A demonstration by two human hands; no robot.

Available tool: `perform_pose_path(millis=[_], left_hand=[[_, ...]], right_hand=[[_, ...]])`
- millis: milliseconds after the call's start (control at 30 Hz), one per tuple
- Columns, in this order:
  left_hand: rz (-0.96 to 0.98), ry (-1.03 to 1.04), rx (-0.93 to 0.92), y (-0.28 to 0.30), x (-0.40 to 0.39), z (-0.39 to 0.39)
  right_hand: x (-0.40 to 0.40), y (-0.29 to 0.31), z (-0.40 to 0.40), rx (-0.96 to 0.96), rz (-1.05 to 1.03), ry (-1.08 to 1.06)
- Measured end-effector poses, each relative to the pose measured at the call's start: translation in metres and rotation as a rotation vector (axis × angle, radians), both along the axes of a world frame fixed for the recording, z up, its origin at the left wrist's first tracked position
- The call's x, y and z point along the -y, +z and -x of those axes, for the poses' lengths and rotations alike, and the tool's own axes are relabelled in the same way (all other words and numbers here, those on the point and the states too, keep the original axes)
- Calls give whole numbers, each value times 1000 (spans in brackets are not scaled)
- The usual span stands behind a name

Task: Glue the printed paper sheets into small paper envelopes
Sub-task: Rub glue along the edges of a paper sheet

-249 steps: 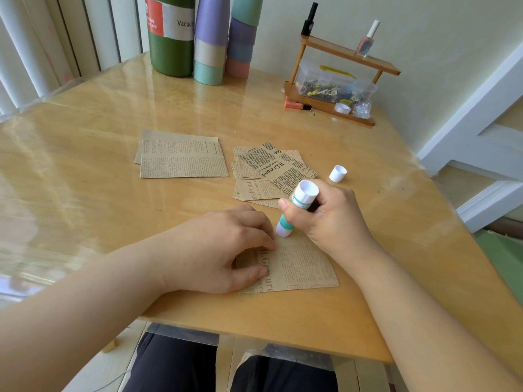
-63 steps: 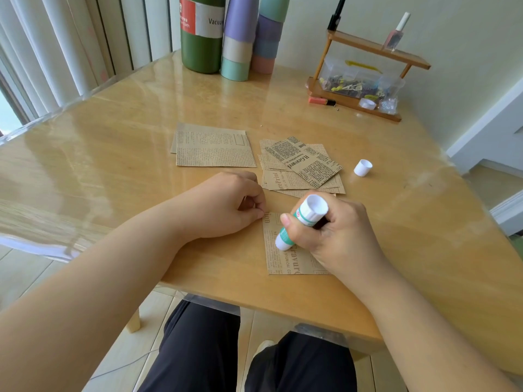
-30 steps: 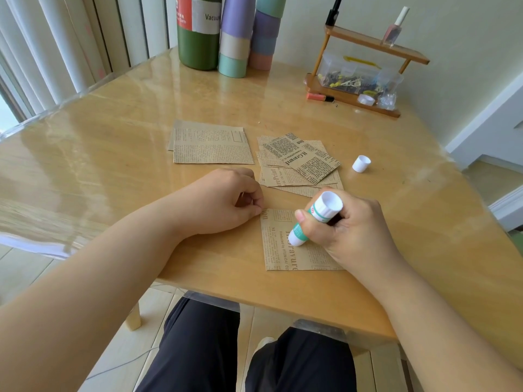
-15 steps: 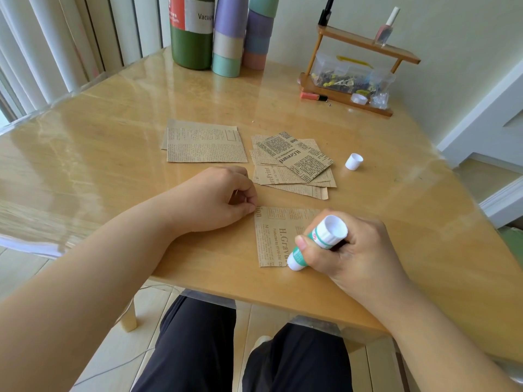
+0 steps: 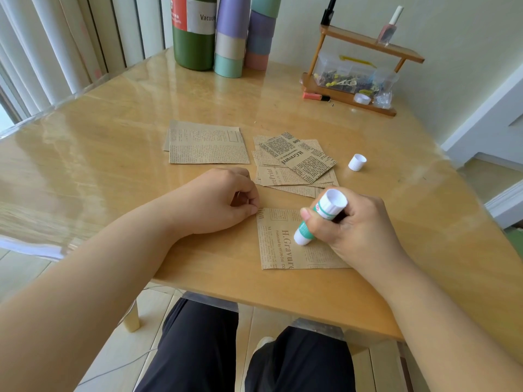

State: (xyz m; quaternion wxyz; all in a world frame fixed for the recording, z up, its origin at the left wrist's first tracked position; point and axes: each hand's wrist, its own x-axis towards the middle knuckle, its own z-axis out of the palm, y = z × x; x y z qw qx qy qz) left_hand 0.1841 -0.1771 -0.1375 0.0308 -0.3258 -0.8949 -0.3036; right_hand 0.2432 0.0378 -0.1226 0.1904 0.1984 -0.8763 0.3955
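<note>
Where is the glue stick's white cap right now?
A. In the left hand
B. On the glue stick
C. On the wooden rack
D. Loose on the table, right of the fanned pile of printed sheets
D: the white cap lies by itself on the table, right of the fanned pile.

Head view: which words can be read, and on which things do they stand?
"Vacuu", cut off: green bottle.
"H.Gravur", cut off: sheet under the glue stick.
"H.Gravuel": top sheet of the pile.
"rePrint": lower pile sheet.
Small print: unreadable.
</note>
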Motion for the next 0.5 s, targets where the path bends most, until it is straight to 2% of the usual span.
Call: perform_pose_path(millis=[500], left_hand=[[-1,3,9,0,0,0]], right_hand=[[-10,-2,-28,11,7,29]])
